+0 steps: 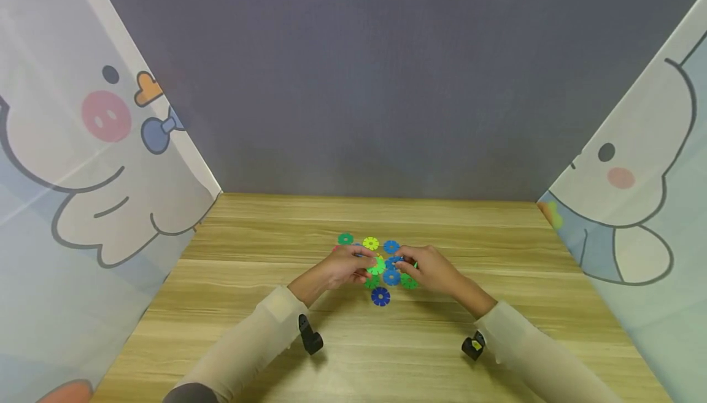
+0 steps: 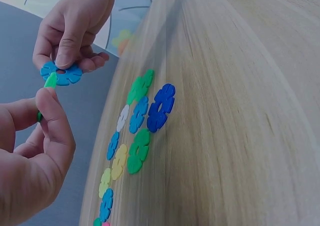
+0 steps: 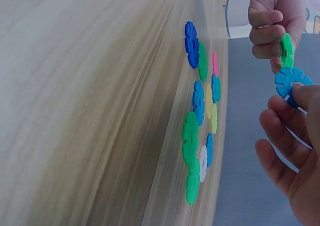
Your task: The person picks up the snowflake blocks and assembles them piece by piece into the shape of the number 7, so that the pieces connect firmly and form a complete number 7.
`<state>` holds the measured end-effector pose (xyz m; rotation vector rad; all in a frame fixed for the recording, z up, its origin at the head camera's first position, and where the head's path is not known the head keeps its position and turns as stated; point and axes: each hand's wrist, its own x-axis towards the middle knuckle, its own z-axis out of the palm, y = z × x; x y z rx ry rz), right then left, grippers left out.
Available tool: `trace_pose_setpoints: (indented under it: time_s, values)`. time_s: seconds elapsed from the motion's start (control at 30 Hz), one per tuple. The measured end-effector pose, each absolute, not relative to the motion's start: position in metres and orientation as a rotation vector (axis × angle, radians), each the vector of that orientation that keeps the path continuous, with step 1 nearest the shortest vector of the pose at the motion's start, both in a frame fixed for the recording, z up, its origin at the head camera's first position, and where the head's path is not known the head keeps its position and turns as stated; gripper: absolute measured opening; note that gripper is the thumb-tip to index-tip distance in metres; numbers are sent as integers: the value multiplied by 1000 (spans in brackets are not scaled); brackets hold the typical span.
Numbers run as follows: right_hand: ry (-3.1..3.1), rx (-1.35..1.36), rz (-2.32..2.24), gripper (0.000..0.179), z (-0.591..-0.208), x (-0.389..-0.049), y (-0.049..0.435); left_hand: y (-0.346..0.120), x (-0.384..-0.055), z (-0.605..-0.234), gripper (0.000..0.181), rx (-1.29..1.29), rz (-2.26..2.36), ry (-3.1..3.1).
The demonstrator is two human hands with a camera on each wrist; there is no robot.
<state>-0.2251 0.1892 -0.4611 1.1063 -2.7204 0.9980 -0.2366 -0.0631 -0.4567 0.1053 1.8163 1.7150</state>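
My left hand [image 1: 347,265] pinches a light green notched disc [image 1: 377,266] above the table. A blue notched disc [image 2: 61,74] is pinched by my right hand [image 1: 433,270], thumb on its face near the centre hole. In both wrist views the two discs meet edge to edge at right angles, the green rim at a notch of the blue one [image 3: 292,83]. Beneath the hands lie several more notched discs, among them a dark blue one [image 1: 380,296], a yellow one [image 1: 370,243], a teal one [image 1: 345,239] and a white one [image 2: 123,117].
The loose discs lie flat in a cluster on the wooden table [image 1: 386,354]. A grey panel [image 1: 375,84] rises behind the table, and cartoon-printed panels [image 1: 110,207] stand at left and right. Small black cameras [image 1: 312,338] hang at both wrists.
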Motion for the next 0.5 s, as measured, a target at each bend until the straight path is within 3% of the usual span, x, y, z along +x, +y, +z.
trace_pose_setpoints:
  time_s: [0.5]
  values:
    - [-2627,1131,976,5,-467,-227,180,-61,-237,-461,33,111,1739,1855]
